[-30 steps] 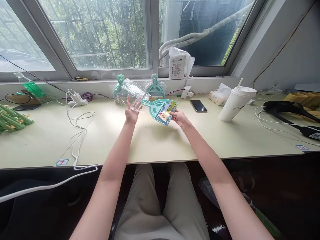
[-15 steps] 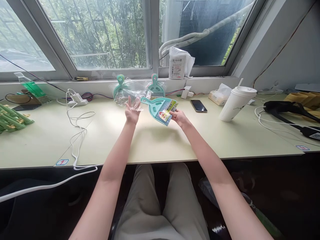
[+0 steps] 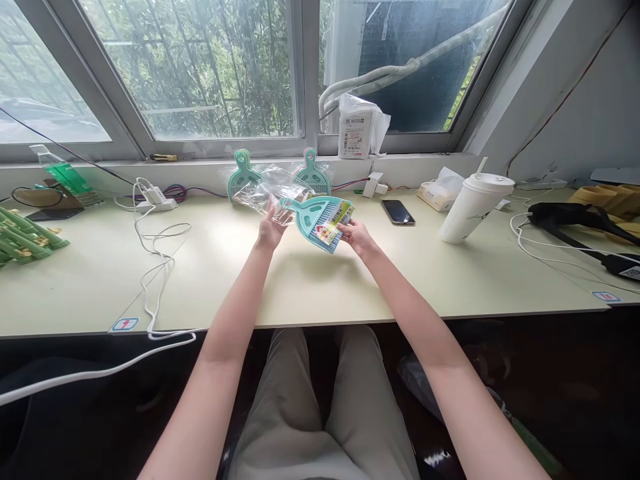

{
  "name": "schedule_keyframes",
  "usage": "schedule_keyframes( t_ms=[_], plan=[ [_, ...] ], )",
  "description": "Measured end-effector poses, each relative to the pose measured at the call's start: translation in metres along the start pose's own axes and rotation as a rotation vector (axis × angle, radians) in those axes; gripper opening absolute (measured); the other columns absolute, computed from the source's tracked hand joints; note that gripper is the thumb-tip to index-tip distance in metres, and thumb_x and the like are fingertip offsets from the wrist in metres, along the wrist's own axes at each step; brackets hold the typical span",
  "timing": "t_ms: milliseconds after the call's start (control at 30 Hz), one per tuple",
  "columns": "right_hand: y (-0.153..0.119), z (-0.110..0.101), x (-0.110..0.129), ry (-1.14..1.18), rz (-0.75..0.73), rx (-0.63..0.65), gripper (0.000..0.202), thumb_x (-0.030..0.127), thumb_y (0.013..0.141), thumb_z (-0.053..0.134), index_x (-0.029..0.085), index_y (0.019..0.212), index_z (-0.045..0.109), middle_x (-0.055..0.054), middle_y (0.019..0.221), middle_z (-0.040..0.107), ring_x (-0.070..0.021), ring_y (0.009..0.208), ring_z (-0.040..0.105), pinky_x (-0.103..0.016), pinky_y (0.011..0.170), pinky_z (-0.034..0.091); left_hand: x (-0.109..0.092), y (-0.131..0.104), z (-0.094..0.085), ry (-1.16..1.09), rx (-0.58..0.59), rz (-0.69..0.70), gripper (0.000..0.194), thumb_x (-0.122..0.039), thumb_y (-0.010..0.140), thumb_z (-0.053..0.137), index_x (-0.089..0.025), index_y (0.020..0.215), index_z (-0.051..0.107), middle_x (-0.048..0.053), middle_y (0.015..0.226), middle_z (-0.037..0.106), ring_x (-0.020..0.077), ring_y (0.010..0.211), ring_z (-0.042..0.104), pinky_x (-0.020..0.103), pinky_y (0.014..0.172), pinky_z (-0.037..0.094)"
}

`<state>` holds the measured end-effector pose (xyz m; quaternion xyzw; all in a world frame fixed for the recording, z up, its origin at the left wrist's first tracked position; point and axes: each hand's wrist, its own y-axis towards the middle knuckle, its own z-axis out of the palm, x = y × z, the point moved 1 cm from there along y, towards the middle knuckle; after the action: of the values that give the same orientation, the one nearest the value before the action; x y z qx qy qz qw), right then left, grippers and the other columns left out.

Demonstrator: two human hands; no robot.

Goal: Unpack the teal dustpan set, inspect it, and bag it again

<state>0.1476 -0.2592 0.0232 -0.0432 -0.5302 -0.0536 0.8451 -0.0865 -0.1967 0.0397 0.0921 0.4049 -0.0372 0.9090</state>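
A teal dustpan and brush set (image 3: 314,220) with a yellow-green label card is held tilted above the table, its handle toward the left. My right hand (image 3: 356,237) is closed on its wide end, at the card. My left hand (image 3: 273,228) is closed round a clear plastic bag (image 3: 255,196), beside the dustpan's handle; the bag spreads behind and over the handle's end. Two more wrapped teal sets, one on the left (image 3: 242,175) and one on the right (image 3: 311,171), lean against the sill behind.
A phone (image 3: 398,211), a tissue pack (image 3: 439,191) and a white cup with a straw (image 3: 473,208) stand to the right, near black straps (image 3: 575,223). Left are white cables (image 3: 159,250), a green bottle (image 3: 67,175) and green bundles (image 3: 27,237).
My left hand has moved right to the dustpan's handle and its spread fingers have closed on the bag. The dustpan has shifted very slightly left.
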Motion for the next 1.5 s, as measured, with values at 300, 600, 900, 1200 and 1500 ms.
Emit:
schedule_keyframes(
  t_ms=[300, 600, 900, 1200, 1500],
  plan=[
    [0.001, 0.000, -0.003, 0.031, -0.076, 0.002, 0.018, 0.006, 0.076, 0.069, 0.017, 0.088, 0.064, -0.002, 0.088, 0.075, -0.0154, 0.082, 0.072, -0.032, 0.086, 0.061, 0.018, 0.003, 0.001, 0.185, 0.071, -0.096, 0.069, -0.015, 0.083, 0.065, -0.028, 0.146, 0.039, 0.006, 0.126, 0.066, 0.0171, 0.109, 0.066, 0.033, 0.098, 0.050],
    [0.003, -0.010, 0.000, 0.083, -0.091, -0.173, 0.018, 0.006, 0.076, 0.068, 0.019, 0.086, 0.061, -0.002, 0.085, 0.074, -0.0153, 0.086, 0.071, -0.031, 0.089, 0.060, 0.004, -0.003, -0.001, 0.169, 0.127, -0.105, 0.075, -0.008, 0.081, 0.061, -0.037, 0.146, 0.038, 0.007, 0.132, 0.063, 0.0200, 0.119, 0.062, 0.037, 0.101, 0.046],
    [-0.001, 0.001, 0.000, 0.023, -0.044, 0.052, 0.014, 0.005, 0.078, 0.066, 0.016, 0.086, 0.066, -0.004, 0.089, 0.075, -0.0165, 0.083, 0.072, -0.033, 0.087, 0.061, 0.016, -0.007, 0.008, 0.362, 0.268, -0.227, 0.050, -0.036, 0.090, 0.057, -0.022, 0.137, 0.052, 0.011, 0.112, 0.072, 0.0264, 0.102, 0.069, 0.048, 0.097, 0.051],
    [0.001, 0.001, -0.003, 0.042, -0.124, 0.040, 0.011, 0.011, 0.079, 0.068, 0.017, 0.087, 0.066, -0.004, 0.093, 0.075, -0.0174, 0.091, 0.071, -0.034, 0.092, 0.059, 0.028, -0.018, 0.020, 0.516, 0.490, -0.320, 0.049, -0.052, 0.085, 0.061, -0.019, 0.121, 0.065, 0.016, 0.120, 0.068, 0.0325, 0.113, 0.063, 0.052, 0.099, 0.049],
    [0.001, 0.007, -0.009, 0.072, -0.191, 0.088, 0.029, 0.023, 0.078, 0.071, 0.025, 0.103, 0.056, -0.003, 0.107, 0.072, -0.0233, 0.113, 0.064, -0.045, 0.101, 0.054, 0.031, -0.025, 0.022, 0.691, 0.585, -0.399, 0.061, -0.056, 0.083, 0.062, -0.022, 0.133, 0.055, 0.013, 0.136, 0.059, 0.0297, 0.123, 0.058, 0.050, 0.106, 0.045]
  ],
)
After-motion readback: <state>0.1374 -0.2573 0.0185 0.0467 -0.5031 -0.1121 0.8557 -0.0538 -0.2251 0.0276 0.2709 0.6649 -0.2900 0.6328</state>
